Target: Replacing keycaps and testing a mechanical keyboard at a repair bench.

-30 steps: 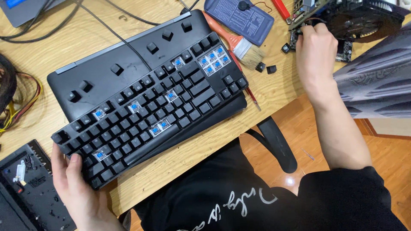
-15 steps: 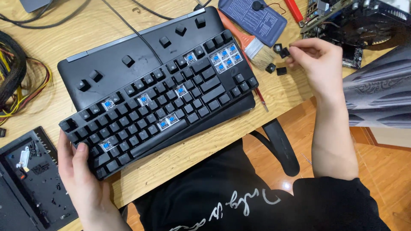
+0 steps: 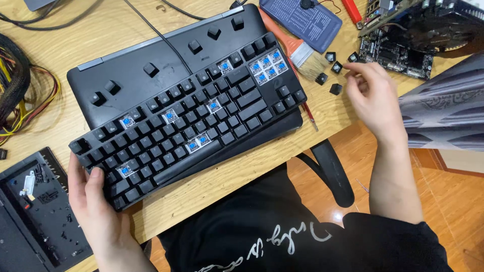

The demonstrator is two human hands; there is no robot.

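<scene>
A paintbrush (image 3: 302,53), circuit board (image 3: 398,53) and cable bundle (image 3: 20,90) lie on the wooden desk (image 3: 222,184).

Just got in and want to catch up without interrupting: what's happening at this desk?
A person sits at a wooden desk with a black keyboard that has several keycaps off, blue switches showing. The left hand grips the keyboard's lower left corner. The right hand hovers by loose black keycaps near a brush. More keycaps lie on a black cover behind the keyboard.
</scene>
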